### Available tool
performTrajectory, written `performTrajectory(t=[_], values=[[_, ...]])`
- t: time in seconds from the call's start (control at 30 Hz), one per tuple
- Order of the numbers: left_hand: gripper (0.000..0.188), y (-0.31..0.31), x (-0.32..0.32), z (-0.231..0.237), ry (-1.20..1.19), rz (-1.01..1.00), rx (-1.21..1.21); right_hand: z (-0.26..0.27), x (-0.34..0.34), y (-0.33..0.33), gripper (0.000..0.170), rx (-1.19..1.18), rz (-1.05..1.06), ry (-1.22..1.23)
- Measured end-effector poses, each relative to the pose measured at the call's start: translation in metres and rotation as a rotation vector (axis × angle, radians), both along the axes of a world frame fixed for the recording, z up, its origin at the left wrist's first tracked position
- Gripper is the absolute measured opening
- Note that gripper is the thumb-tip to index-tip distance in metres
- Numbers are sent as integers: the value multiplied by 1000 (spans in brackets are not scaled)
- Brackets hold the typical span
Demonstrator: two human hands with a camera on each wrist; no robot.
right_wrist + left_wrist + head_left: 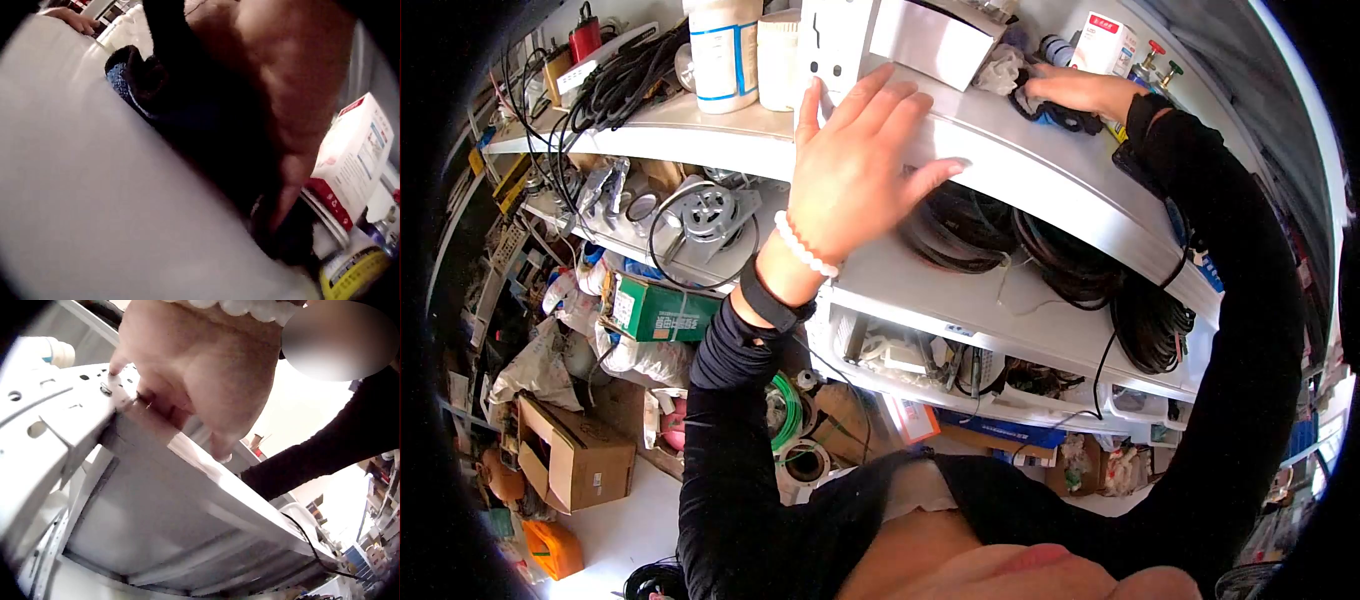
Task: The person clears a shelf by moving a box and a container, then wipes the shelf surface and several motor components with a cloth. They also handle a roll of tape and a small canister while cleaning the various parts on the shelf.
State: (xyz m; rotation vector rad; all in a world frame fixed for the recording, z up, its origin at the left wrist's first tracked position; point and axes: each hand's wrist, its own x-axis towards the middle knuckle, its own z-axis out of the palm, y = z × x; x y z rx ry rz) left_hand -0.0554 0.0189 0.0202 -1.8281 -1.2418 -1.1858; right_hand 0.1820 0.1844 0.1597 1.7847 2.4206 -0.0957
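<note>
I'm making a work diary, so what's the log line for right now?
left grip: open, fingers at shelf edge | right grip: holding dark cloth | white-and-red box: near right grip

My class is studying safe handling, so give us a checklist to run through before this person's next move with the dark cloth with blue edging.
1. Right hand grips the dark, blue-edged cloth: ok.
2. Left hand open, fingers spread, holding nothing: ok.
3. Cloth on the white metal shelf, not hanging off its front edge: ok.
4. Surroundings free of things to snag or knock: not ok; crumpled translucent plastic and a red-and-white box sit close by.
5. Nothing hidden under the cloth: cannot tell.
</note>
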Motion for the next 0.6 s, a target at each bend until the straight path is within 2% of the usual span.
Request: performTrajectory(t=[0.1,0.13,0.2,0.27,0.3,0.33,0.37,0.43,0.5,0.6], values=[[50,0,1,0,-22,-26,31,-5,14,-17,79,-11,78,215],[50,1,1,-1,-18,-25,37,-5,14,-38,70,19,67,292],[50,3,1,-1,-18,-27,44,5,27,-50,62,-58,260,220],[50,4,0,-2,-23,-36,40,21,10,-108,63,-186,104,164],[50,4,0,-1,-20,-38,40,24,13,-121,65,-250,90,92],[50,3,-1,-1,-17,-40,40,19,30,-125,67,-259,281,215],[50,3,0,-1,-16,-41,38,18,43,-133,58,-238,275,204],[50,4,0,-1,-36,-61,44,23,67,-133,57,-99,243,39],[51,3,1,-1,-52,-72,43,22,68,-120,54,-218,-13,134],[52,3,4,0,-69,-72,52,12,69,-76,58,-299,-79,363]])
